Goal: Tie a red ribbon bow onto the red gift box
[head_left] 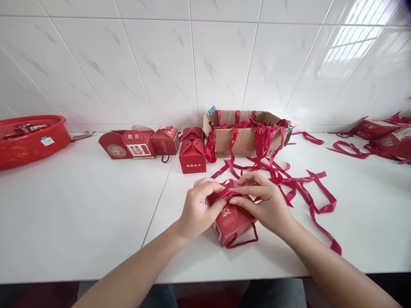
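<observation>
A red gift box (233, 220) with gold lettering and a twisted rope handle stands near the table's front edge, turned at an angle. On its top, a shiny red ribbon (227, 193) is gathered into a loop or knot. My left hand (201, 205) pinches the ribbon between thumb and fingers from the left. From the right, my right hand (261, 201) closes its thumb and fingers around the ribbon at the same spot. My fingers partly cover the knot and the box top.
Behind stands a cardboard carton (236, 143) draped with ribbons. Loose ribbons (300, 186) spread to the right. Small red boxes (192, 158) and a larger one (128, 145) stand left of the carton. A red basket (35, 139) is far left, more boxes (393, 141) far right.
</observation>
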Tool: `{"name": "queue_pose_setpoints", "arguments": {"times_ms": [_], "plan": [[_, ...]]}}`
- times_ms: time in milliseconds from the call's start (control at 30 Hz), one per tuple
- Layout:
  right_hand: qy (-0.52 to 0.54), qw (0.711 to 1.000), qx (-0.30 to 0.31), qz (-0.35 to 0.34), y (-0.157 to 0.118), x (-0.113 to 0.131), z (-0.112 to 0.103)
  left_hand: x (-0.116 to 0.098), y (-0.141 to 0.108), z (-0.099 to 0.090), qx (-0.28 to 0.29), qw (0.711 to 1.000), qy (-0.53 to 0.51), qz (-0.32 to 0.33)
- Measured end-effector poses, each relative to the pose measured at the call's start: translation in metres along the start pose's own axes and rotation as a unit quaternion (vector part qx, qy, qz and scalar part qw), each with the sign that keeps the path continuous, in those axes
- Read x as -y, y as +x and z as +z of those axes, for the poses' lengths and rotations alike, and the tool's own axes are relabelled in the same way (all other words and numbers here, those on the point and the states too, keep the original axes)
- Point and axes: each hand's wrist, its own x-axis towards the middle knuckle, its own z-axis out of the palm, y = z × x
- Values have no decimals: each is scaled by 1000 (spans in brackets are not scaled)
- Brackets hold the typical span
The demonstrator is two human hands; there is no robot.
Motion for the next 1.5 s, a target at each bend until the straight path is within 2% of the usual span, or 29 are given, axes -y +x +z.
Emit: {"name": "queue_pose_setpoints", "arguments": {"times_ms": [133,233,467,600,700,767,867,1000,1133,1300,1400,1500], "plan": [[16,999,45,13,-1,1,-2,-1,0,0,1,1000,-8,-18],[19,999,45,13,-2,1,-2,-1,0,-1,8,1000,-8,-24],[54,992,44,-107,4,-14,-2,-1,-1,0,-12,998,68,8],[32,993,7,-109,6,-18,6,3,3,0,-24,995,94,18],[-16,997,-25,-75,12,-16,10,7,15,-5,-17,992,123,2],[-41,998,-20,-34,22,-12,10,10,27,-10,-4,989,148,-6],[-38,998,36,46,47,-6,10,17,48,-17,3,985,169,-19],[54,984,90,144,86,-5,16,33,65,-22,-25,992,101,-75],[194,945,128,230,107,-13,26,50,61,-24,-56,992,48,-107],[338,878,175,291,109,-17,34,52,48,-28,-89,985,-13,-144],[356,868,172,299,106,-12,35,49,44,-29,-93,984,-34,-149],[339,876,178,292,104,-9,34,47,41,-29,-133,985,47,-99]]}}
